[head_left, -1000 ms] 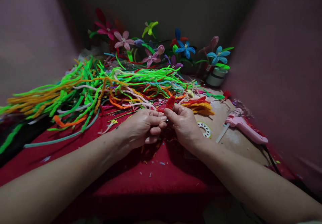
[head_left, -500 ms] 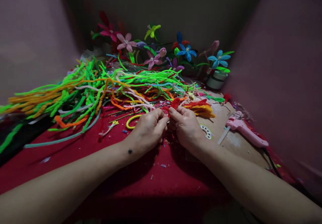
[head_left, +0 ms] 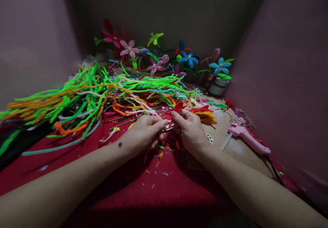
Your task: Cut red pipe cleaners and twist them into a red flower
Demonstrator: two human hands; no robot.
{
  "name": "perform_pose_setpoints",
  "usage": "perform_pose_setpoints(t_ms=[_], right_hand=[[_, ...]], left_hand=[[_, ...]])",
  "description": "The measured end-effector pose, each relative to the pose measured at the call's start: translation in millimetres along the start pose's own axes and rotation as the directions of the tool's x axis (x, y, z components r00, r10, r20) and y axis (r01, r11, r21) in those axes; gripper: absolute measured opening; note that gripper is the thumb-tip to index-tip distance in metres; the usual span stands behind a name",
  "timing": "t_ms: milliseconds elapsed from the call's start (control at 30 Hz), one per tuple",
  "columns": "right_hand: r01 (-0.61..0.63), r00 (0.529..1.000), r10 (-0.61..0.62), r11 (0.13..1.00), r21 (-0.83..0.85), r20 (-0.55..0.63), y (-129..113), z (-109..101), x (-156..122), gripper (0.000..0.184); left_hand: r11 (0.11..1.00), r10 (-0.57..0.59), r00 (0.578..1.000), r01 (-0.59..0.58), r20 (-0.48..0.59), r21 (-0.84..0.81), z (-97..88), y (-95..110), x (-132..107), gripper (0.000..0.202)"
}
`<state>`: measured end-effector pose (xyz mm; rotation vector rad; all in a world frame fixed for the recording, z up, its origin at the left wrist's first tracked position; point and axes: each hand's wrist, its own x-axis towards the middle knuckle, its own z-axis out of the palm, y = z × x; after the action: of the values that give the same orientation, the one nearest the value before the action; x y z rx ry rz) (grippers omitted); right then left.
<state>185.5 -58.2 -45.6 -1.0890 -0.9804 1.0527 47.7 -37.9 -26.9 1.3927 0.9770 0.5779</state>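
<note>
My right hand (head_left: 191, 129) is closed, pinching a red fuzzy pipe-cleaner petal (head_left: 178, 107) between thumb and fingers. More red fuzz hangs in shadow under that hand. My left hand (head_left: 146, 132) is to the left, a small gap apart, with thumb and forefinger pressed together. What it grips, if anything, is too small to make out. A shiny, pale piece (head_left: 169, 127) shows between the two hands; whether the left fingers hold it cannot be told. Just behind the left hand, a bit of a yellow ring (head_left: 131, 125) peeks out, mostly covered.
A heap of green, orange and white pipe cleaners (head_left: 94, 84) spreads across the left and back. Finished fuzzy flowers (head_left: 189, 59) stand behind it, some by a jar (head_left: 218, 85). At right, a pink glue gun (head_left: 247, 137) lies on a brown board (head_left: 237, 151). Scraps dot the red cloth (head_left: 123, 187).
My left hand has drawn away to the left from the right hand, covering most of the yellow ring. The right hand keeps its pinch on the red petal. The view has shifted slightly.
</note>
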Motion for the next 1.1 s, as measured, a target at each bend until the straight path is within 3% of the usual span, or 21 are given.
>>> perform_pose_setpoints(t_ms=[100, 267, 467, 600, 833, 900, 1033, 1067, 1100], right_hand=[[-0.027, 0.999, 0.028, 0.998, -0.048, 0.034, -1.5, -0.3, -1.8, 0.029], [-0.151, 0.979, 0.150, 0.989, -0.001, 0.137, 1.7, -1.7, -5.4, 0.026], [-0.150, 0.941, 0.157, 0.988, -0.045, 0.300, 1.1, -2.1, -7.9, 0.022], [-0.141, 0.926, 0.191, 0.975, -0.172, 0.324, -1.6, 0.4, -11.6, 0.026], [-0.208, 0.901, 0.226, 0.974, -0.090, 0.371, -0.3, 0.9, -10.6, 0.032], [-0.260, 0.901, 0.266, 0.964, -0.065, 0.343, 1.6, 1.6, -9.2, 0.032], [-0.336, 0.893, 0.324, 0.942, -0.016, 0.313, 6.0, 2.1, -7.6, 0.028], [-0.340, 0.893, 0.327, 0.940, -0.012, 0.310, 6.8, 1.9, -7.5, 0.027], [-0.338, 0.894, 0.324, 0.941, -0.010, 0.310, 7.3, 1.5, -7.5, 0.027]], left_hand=[[0.992, 0.123, 0.975, -0.123, -0.186, 0.016, -5.3, 7.0, -1.2, 0.023], [0.982, 0.185, 0.975, -0.189, -0.120, -0.022, -11.2, 5.3, 2.3, 0.019], [0.979, 0.190, 0.971, -0.198, -0.146, -0.044, -18.9, 8.3, 1.4, 0.020], [0.984, 0.179, 0.977, -0.177, -0.113, 0.030, -23.5, 12.2, -0.3, 0.018], [0.956, 0.292, 0.933, -0.275, -0.212, 0.106, -16.6, 9.8, 0.0, 0.014], [0.910, 0.399, 0.882, -0.347, -0.251, 0.226, -11.8, 6.5, 0.6, 0.012], [0.622, 0.731, 0.648, -0.503, -0.215, 0.600, -6.4, -1.0, 2.4, 0.012], [0.563, 0.775, 0.603, -0.518, -0.192, 0.644, -6.5, -2.0, 3.0, 0.012], [0.535, 0.793, 0.583, -0.525, -0.177, 0.662, -7.0, -2.3, 3.6, 0.012]])
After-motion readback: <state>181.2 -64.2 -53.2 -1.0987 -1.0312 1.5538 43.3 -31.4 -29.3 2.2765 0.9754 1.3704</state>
